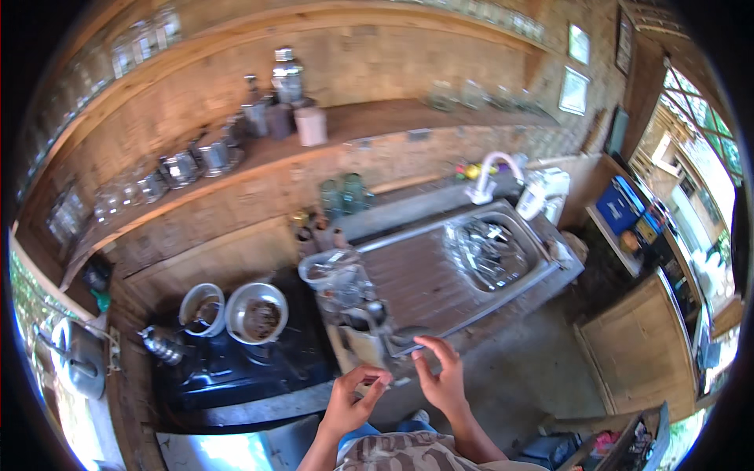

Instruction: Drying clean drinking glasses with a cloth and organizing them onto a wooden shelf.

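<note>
Dish (405,337), seemingly, dark and blurred, at the drainboard's near left corner (412,275). Right hand (440,381) close by: grip narrowly parted, contact can't be told. Left hand (357,395) curled, fingertips near thumb; can't tell if anything's held. Best handling: wrists steady, fingers under the rim, left hand supporting, lift level.

Black stove (236,386): two metal pots (253,293); wooden shelf (369,125): metal cups (180,169), pink container (311,128)
</note>
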`<state>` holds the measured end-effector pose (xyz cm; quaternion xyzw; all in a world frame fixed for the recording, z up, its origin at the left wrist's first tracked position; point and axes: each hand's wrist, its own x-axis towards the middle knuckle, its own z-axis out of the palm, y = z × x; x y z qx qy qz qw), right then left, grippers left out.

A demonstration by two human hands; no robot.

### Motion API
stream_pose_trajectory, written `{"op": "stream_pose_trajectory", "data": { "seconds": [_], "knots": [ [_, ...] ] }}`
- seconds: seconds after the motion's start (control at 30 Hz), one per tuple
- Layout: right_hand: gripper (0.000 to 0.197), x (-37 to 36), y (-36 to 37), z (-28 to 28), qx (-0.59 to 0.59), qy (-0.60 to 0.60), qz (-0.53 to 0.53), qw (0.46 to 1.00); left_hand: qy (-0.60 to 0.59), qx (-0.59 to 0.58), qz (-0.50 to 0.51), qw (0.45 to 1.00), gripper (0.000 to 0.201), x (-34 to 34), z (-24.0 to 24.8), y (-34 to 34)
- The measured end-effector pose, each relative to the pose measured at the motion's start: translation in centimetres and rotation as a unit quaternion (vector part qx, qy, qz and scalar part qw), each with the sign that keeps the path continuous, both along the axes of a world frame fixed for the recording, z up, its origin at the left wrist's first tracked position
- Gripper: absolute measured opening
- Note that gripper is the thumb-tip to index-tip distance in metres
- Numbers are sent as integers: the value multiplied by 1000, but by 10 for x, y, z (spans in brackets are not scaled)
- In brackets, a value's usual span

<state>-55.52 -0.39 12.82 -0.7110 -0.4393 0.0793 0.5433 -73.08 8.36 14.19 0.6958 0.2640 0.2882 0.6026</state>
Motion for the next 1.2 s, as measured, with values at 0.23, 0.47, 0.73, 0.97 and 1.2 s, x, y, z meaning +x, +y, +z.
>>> {"op": "stream_pose_trajectory", "data": {
  "seconds": [0.23,0.47,0.73,0.97,1.2],
  "knots": [
    [28,87,-145,-108,-129,96,-66,985,93,-102,-118,983,19,117,-111,-109],
    [46,145,-232,-173,-298,219,-96,924,141,-151,-208,956,24,229,-182,-127],
    [49,256,-211,-202,-409,101,48,905,168,-118,-134,969,23,332,-203,-87],
    [39,399,-100,-147,-277,77,63,956,149,-112,-8,982,20,430,-201,-31],
    [30,486,7,-159,-203,-14,101,974,133,-56,105,984,27,502,-212,35]
  ]
}}
